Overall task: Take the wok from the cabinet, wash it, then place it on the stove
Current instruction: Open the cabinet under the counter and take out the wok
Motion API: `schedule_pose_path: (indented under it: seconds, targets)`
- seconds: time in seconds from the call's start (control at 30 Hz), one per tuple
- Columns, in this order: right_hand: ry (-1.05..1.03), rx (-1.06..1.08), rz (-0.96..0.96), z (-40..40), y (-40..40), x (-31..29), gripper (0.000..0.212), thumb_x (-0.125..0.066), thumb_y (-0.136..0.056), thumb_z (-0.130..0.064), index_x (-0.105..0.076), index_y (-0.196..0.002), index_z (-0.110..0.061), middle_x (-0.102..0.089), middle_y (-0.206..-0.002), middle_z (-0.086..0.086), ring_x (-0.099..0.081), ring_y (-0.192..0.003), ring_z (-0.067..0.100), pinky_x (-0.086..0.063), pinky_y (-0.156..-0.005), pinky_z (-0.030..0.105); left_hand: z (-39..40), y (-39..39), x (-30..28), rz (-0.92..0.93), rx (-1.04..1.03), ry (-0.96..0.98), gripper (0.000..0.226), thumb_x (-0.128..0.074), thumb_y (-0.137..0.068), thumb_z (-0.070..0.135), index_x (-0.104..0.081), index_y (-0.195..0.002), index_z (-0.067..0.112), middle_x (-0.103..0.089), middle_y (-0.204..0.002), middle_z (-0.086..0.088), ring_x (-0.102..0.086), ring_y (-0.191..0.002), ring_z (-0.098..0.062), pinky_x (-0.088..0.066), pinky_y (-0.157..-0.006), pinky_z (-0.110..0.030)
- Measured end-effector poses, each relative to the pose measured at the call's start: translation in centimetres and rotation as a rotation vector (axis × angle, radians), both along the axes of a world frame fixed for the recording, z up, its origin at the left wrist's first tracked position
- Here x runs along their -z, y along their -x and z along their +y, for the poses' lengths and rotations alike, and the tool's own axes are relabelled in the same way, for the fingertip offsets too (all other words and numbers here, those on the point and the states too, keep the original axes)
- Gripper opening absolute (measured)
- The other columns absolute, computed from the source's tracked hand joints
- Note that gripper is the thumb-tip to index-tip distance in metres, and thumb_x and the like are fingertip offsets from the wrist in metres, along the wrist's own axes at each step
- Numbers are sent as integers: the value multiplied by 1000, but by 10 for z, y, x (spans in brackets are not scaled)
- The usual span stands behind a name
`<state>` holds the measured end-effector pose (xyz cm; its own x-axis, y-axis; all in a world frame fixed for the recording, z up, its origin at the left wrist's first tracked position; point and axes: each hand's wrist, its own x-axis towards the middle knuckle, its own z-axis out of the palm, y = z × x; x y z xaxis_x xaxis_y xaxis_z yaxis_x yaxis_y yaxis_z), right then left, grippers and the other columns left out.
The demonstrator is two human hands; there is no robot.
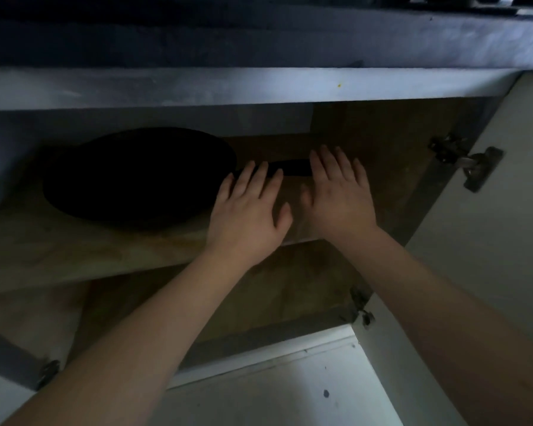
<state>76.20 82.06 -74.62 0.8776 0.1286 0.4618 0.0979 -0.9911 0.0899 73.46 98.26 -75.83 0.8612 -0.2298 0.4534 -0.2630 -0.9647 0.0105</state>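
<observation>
A black wok sits on the wooden shelf inside the open lower cabinet, its dark handle pointing right. My left hand reaches in with fingers straight, fingertips over the place where the handle meets the wok. To its right, my right hand is spread flat, fingers straight, fingertips at the handle's far end. Neither hand grips anything.
The cabinet door stands open at the right, with hinges on its inner face. The countertop edge runs above the opening. A lower compartment lies beneath the shelf. White floor shows below.
</observation>
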Motion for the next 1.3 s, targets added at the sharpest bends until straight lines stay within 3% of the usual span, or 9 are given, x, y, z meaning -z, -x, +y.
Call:
schedule_pose_path:
  seconds: [0.27,0.4,0.5,0.57,0.67,0.8,0.9,1.1,1.3]
  targets:
    - [36,1,19,0,7,-11,53,-35,-99,-46,-39,-143,-18,-49,-141,11,-45,-129,32,-30,-109,49,13,6,3,6,-23,-30,61,-22,-97,50,-27,-153,26,-29,-159,-5,-21,-147,-25,-18,-119,-44]
    - [20,-31,-45,10,22,-17,44,-38,-98,-45,-51,-129,-16,-58,-123,12,-55,-108,31,-44,-88,43,21,20,4,37,-4,42,66,-20,-95,55,-28,-152,25,-33,-157,-5,-27,-145,-24,-22,-118,-44]
    - [-24,-83,17,20,29,-23,45,-36,-97,-50,-54,-126,-20,-59,-111,7,-59,-86,23,-46,-65,32,28,29,5,33,1,149,66,-21,-92,58,-37,-148,25,-44,-149,-2,-39,-137,-22,-33,-110,-44]
    - [-66,-89,122,27,32,-31,44,-37,-96,-55,-56,-121,-24,-59,-94,0,-57,-70,15,-45,-53,27,34,29,5,107,-7,312,60,-27,-94,58,-43,-142,26,-51,-140,1,-49,-125,-20,-43,-98,-39]
    - [-100,-73,327,34,33,-47,41,-42,-92,-59,-60,-110,-25,-59,-77,-3,-59,-64,13,-49,-52,26,41,28,4,309,-46,713,43,-35,-97,53,-55,-126,29,-59,-114,8,-56,-92,-7,-46,-71,-26]
    - [-355,-128,593,47,36,-53,39,-54,-87,-54,-62,-104,-20,-65,-84,2,-63,-70,15,-54,-60,30,48,29,-1,731,-130,1520,48,-35,-102,47,-65,-113,12,-73,-102,-9,-70,-93,-25,-57,-86,-40]
    - [-684,-172,775,55,43,-43,34,-56,-90,-40,-55,-112,-14,-68,-83,7,-63,-54,11,-54,-48,27,58,31,-1,947,-90,1846,57,-34,-101,52,-63,-111,4,-74,-101,-18,-72,-93,-30,-58,-79,-40]
    - [-1029,-225,967,60,65,-22,25,-63,-90,-29,-59,-108,-12,-64,-61,-2,-54,-42,6,-40,-38,17,62,32,5,1045,23,2097,61,-39,-100,51,-54,-124,-2,-69,-113,-22,-66,-106,-33,-55,-87,-43]
    - [-1170,-229,912,75,94,10,23,-65,-89,-36,-62,-99,-15,-59,-59,-5,-51,-43,4,-39,-39,20,59,35,16,1034,31,2205,58,-45,-99,47,-54,-127,-4,-68,-119,-20,-69,-98,-27,-56,-77,-36]
